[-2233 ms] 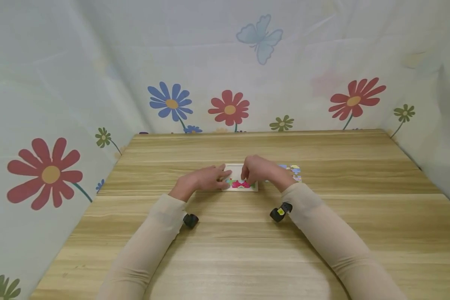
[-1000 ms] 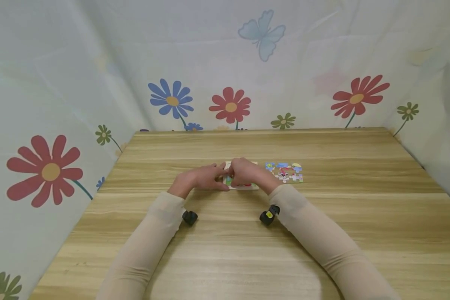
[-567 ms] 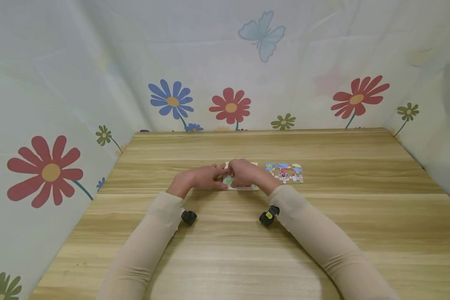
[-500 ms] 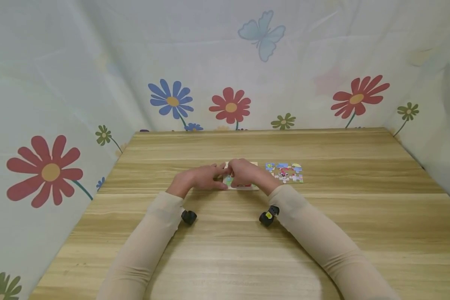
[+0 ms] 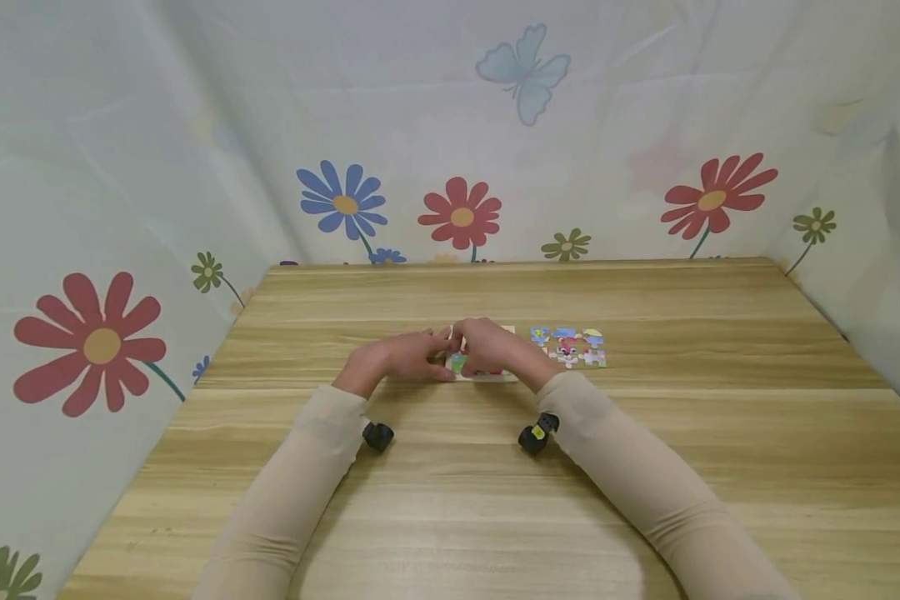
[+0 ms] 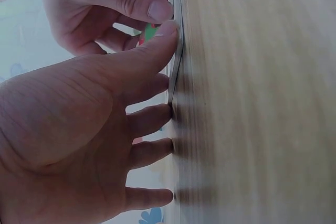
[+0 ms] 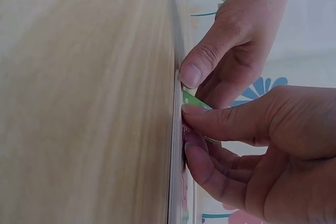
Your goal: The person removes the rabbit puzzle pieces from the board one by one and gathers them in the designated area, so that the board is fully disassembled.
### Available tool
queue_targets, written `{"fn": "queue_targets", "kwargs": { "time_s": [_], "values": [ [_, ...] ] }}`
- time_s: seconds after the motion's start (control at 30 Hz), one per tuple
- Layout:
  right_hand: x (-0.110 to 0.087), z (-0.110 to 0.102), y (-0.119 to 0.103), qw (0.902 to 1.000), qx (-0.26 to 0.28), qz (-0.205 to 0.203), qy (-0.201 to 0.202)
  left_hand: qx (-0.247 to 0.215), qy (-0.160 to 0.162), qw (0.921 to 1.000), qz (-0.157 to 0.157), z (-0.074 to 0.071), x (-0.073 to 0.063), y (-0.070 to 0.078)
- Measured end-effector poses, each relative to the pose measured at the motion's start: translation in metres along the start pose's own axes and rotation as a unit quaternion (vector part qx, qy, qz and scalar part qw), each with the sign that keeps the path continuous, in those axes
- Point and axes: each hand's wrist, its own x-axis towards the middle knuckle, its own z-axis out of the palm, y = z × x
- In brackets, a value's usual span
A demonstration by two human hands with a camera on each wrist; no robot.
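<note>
Right hand (image 5: 495, 343) pinching green puzzle piece (image 7: 192, 99), left hand (image 5: 397, 357) steadying puzzle board (image 5: 506, 375)

The table (image 5: 645, 467) across the lower half of the frame looks like pale wood with a streaky grain and a smooth, faintly satin finish. The puzzle board (image 5: 506, 375) at centre is thin, stiff card (its edge looks matt). The curtain (image 5: 195, 125) filling the upper frame is soft, creased cloth printed with flowers. Both sleeves (image 5: 645, 483) are matt knit fabric.

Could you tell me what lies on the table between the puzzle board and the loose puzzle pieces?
Only bare table between board and pieces, per head view.
</note>
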Motion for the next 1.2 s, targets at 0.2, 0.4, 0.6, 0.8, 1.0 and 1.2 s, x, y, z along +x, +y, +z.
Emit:
{"fn": "queue_targets", "kwargs": {
  "time_s": [0.2, 0.4, 0.6, 0.8, 1.0, 1.2],
  "values": [
    [-0.001, -0.002, 0.003, 0.9999, -0.002, -0.016, 0.003, 0.0, 0.003, 1.0, 0.004, 0.001, 0.001, 0.0],
    [-0.004, -0.005, 0.003, 0.9997, -0.004, -0.022, -0.003, 0.002, -0.001, 1.0, 0.002, 0.0, 0.001, 0.001],
    [-0.004, -0.006, 0.003, 0.9999, 0.01, -0.009, -0.004, 0.006, -0.002, 0.9999, -0.009, 0.0, 0.0, 0.003],
    [-0.008, -0.009, 0.004, 0.9979, 0.064, -0.004, -0.011, 0.012, 0.001, 0.9998, -0.019, 0.0, -0.001, 0.003],
    [-0.013, -0.015, 0.012, 0.993, 0.117, -0.01, -0.008, 0.014, -0.003, 0.9998, -0.011, 0.001, -0.001, 0.003],
    [-0.021, -0.026, 0.022, 0.9852, 0.171, 0.014, 0.002, 0.017, -0.008, 0.9997, -0.018, 0.001, -0.001, 0.004]
  ]
}}
